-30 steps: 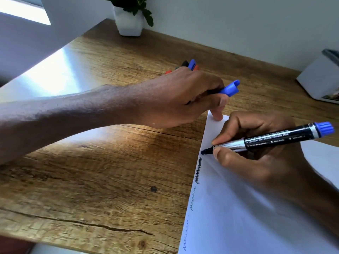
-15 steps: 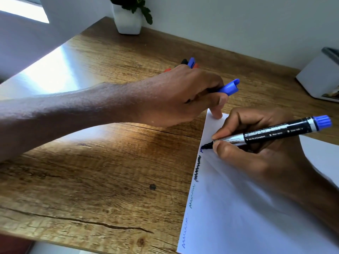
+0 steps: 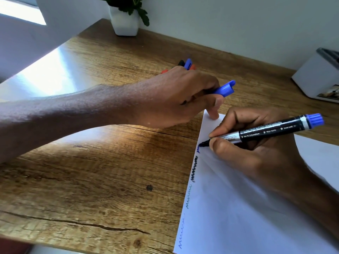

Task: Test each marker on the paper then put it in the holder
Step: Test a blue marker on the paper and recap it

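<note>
We see the marker [image 3: 264,132] as a black barrel with white print, a silvery band near the grip and a blue end cap; its dark tip touches the left edge of the paper [image 3: 247,208], where a short blue mark has begun. Our right hand [image 3: 256,153] grasps the marker, thumb and forefinger pinched close behind the tip, the barrel slanting up and away to the right.

Along the same edge of the paper, below the tip, run three older squiggles: a heavy black one, a thin dark greenish one, and a faint blue one nearest the bottom corner.

Our left hand [image 3: 176,96] rests its fingertips on the paper's top corner, and its curled fingers grip the blue cap [image 3: 224,88], which pokes out to the right.

Beyond the left hand, farther from the paper, lie more markers [image 3: 187,64]; only blue, black and red ends show.

Far right of the paper stands a white box [image 3: 315,79] with a dark rim; we cannot tell what it contains. Past the markers, by the wall, a white pot [image 3: 124,22] holds a green plant.
</note>
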